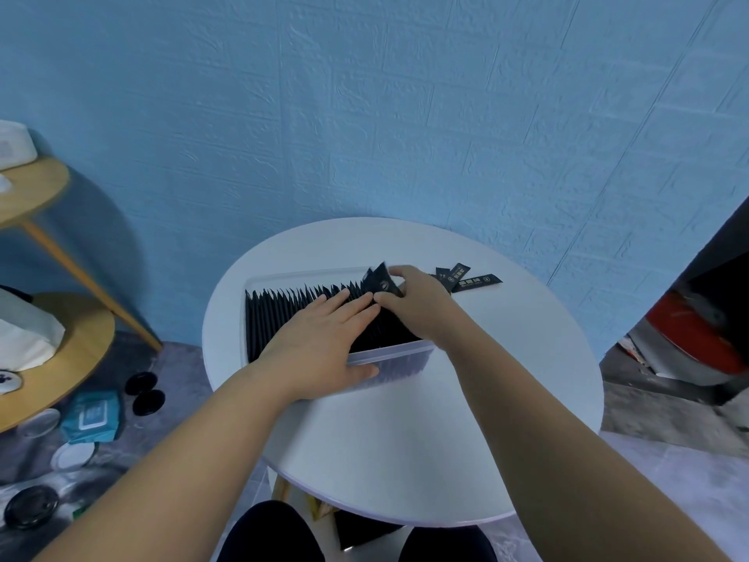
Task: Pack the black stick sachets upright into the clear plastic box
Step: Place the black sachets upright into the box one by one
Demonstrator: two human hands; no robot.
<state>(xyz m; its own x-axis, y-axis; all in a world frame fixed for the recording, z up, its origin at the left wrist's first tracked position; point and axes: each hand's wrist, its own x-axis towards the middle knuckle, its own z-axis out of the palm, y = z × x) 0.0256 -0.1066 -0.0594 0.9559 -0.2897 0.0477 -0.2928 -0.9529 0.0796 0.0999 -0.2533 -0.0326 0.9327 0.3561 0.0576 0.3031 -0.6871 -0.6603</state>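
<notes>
White round table (405, 440) against blue wall (364, 115); clear plastic box (389, 356) at frame centre
Left hand (320, 338) lies flat, fingers straight, on upright black stick sachets (275, 314) in box; right hand (421, 302) pinches raised sachet (381, 279) at row's right end; loose sachets (474, 281) right of box

A blue brick-textured wall (405, 115) rises beyond the fingers (348, 306). Beneath them a round white desk (405, 440) stands on a mottled grey floor (648, 460). Well left of the fingers stands a two-tier wooden shelf (85, 338).

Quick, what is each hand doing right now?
Left hand: open, pressing flat on the packed sachets.
Right hand: pinching a black sachet.
</notes>
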